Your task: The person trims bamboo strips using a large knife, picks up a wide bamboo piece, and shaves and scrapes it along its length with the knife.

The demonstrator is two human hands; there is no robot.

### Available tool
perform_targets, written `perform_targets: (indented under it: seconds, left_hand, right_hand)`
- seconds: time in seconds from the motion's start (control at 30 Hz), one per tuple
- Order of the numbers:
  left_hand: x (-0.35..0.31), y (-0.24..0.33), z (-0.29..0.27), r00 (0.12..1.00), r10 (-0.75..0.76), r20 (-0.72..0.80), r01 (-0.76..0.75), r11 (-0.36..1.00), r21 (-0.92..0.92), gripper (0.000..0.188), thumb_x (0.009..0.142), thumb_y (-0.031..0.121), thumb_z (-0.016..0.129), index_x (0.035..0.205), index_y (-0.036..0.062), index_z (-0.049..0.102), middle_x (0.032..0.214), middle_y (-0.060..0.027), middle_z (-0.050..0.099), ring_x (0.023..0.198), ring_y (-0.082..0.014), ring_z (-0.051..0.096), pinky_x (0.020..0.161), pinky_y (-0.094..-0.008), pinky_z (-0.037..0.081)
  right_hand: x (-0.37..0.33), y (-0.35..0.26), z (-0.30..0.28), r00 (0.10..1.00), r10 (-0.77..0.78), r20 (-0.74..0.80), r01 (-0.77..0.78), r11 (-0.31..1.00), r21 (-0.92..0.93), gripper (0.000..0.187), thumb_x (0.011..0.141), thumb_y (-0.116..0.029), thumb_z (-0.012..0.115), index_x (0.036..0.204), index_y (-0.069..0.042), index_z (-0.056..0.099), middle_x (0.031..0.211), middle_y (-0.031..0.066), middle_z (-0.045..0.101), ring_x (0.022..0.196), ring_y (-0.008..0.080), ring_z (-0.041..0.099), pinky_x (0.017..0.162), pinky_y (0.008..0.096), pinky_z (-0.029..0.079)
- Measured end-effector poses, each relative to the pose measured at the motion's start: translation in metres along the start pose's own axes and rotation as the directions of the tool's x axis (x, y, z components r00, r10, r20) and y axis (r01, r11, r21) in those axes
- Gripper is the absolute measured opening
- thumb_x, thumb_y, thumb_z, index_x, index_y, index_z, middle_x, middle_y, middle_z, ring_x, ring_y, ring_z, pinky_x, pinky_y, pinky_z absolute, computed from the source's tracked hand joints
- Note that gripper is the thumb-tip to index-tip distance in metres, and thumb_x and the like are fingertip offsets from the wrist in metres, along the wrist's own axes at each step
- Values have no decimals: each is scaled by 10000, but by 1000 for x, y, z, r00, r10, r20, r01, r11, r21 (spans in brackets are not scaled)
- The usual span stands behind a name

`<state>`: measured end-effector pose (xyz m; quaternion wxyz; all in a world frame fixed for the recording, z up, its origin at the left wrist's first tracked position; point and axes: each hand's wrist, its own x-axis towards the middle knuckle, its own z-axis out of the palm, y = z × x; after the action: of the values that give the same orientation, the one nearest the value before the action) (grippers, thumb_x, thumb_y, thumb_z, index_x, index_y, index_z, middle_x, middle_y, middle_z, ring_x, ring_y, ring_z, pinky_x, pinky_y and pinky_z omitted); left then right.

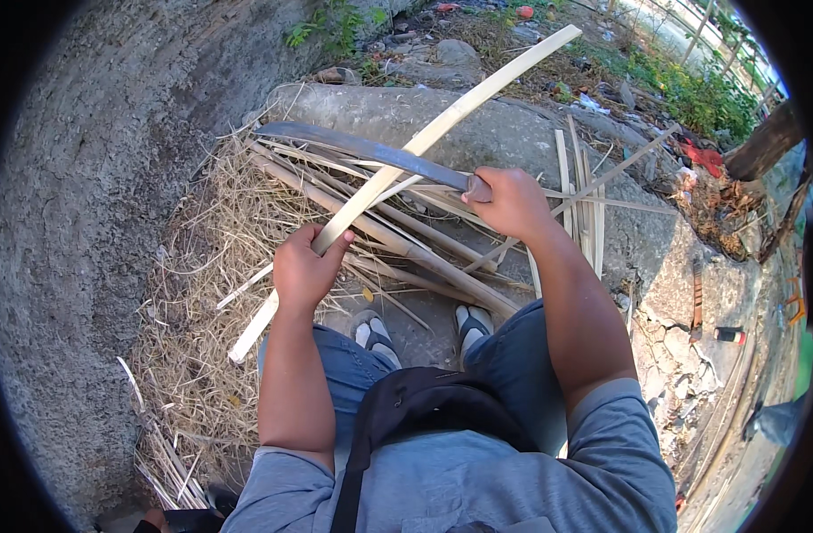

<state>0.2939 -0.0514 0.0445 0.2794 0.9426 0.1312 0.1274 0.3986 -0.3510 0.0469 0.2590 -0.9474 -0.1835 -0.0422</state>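
Observation:
A long, pale, flat bamboo strip [491, 86] slants across the view from lower left to upper right. My left hand [305, 274] is closed around its lower part. In my right hand [513, 204] is the handle of a machete with a long, slightly curved grey blade [326, 139]. The blade points left and lies across the strip beyond my left hand. Whether its edge bites into the strip I cannot tell. Below both hands lie several bamboo poles [442, 258], and thin split strips [588, 204] are at the right.
Curly bamboo shavings [198, 284] cover the ground at left, beside a rough grey wall [95, 222]. A stone ledge [362, 107] runs behind the poles. My sandalled feet [371, 333] stand below. A brown-handled tool [697, 302] and a small dark cylinder [730, 335] lie at right.

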Motion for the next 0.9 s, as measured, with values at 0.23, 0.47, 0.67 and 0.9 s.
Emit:
perform_targets:
  seconds: [0.23, 0.47, 0.67, 0.9]
  left_hand:
    - [-1, 2, 0, 1000, -11, 8, 11, 1000, -12, 450, 822, 483, 814, 881, 47, 721, 670, -108, 679, 614, -271, 669, 590, -383, 509]
    - [0, 2, 0, 1000, -9, 15, 9, 1000, 5, 452, 825, 483, 811, 870, 44, 715, 669, -111, 676, 610, -275, 666, 587, -388, 507]
    - [0, -1, 1, 1000, 14, -5, -14, 1000, 0, 453, 828, 482, 808, 873, 40, 719, 665, -113, 675, 607, -276, 666, 585, -388, 507]
    - [0, -2, 1, 1000, 19, -6, -18, 1000, 7, 453, 823, 481, 814, 867, 41, 716, 656, -110, 672, 598, -273, 667, 577, -381, 508]
  right_hand:
    - [0, 1, 2, 1000, 4, 0, -4, 1000, 9, 269, 833, -323, 768, 892, -74, 687, 835, 187, 695, 826, 421, 668, 716, 507, 510]
    - [1, 2, 2, 1000, 12, 8, -12, 1000, 5, 269, 835, -323, 768, 890, -73, 686, 833, 182, 695, 825, 416, 669, 715, 501, 510]
    - [1, 3, 4, 1000, 6, 6, -6, 1000, 14, 272, 835, -327, 770, 893, -74, 689, 829, 179, 695, 821, 412, 673, 712, 497, 511]
    - [0, 2, 3, 1000, 6, 15, -6, 1000, 17, 276, 835, -329, 770, 899, -72, 692, 822, 182, 693, 814, 414, 672, 706, 496, 510]
